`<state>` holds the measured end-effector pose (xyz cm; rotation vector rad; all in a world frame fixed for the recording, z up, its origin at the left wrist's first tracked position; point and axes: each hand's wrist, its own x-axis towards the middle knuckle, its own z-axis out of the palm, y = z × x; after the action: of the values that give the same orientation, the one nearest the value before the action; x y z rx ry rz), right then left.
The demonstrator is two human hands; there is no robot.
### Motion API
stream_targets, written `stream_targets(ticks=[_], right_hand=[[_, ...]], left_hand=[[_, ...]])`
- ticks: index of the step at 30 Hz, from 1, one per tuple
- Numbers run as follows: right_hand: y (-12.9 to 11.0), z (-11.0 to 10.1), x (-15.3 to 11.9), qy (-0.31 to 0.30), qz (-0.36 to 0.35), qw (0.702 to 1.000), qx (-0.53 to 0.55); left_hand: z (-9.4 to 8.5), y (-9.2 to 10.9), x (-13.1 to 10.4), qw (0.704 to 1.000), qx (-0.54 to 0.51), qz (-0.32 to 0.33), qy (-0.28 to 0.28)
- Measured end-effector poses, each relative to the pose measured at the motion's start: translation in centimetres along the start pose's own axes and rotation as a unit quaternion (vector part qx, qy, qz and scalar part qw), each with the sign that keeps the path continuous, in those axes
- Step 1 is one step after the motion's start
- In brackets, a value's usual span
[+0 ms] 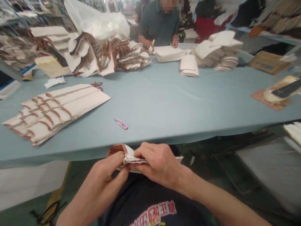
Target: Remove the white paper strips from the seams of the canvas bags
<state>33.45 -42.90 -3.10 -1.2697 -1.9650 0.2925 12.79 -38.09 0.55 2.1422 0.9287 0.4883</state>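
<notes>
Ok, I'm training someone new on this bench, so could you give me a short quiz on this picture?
1. True or false: the pink snips lie on the table.
2. What do the left hand and the right hand both hold?
a) the cardboard box
b) the cream-and-brown piece
c) the clear plastic bag
3. As seen in the picture, on which side of the snips does the overlapping row of cream pieces lie?

Key: 1. True. 2. b. 3. The left side.
</notes>
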Motion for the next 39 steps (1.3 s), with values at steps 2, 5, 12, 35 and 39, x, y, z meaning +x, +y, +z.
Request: stream_targets(ticks=[2, 5, 12, 35, 39], right_hand=[[0.1, 0.9, -1.0, -0.028, 0.06, 0.993, 0.094], [0.2, 1.5, -2.3, -0.063, 0.138, 0.974, 0.168], [-0.3, 1.6, -4.2, 0.025, 0.12, 0.991, 0.05], [0.9, 0.3, -0.8, -0.059, 0.275, 0.923, 0.262], [0.8, 0.2, -0.7, -0.043, 0.264, 0.933, 0.24]], left_hand=[[0.2, -1.0, -0.7, 0.998, -0.024, -0.02, -0.047], [0.3, -1.7, -1.3, 0.995, -0.059, -0.033, -0.079], [1.6, -2.2, 0.2, 0.987, -0.149, -0.037, -0.047], [2.6, -4.2, 2.9, 0.912, -0.366, -0.17, -0.068], [2.7, -3.6, 2.8, 0.918, -0.355, -0.168, -0.056]])
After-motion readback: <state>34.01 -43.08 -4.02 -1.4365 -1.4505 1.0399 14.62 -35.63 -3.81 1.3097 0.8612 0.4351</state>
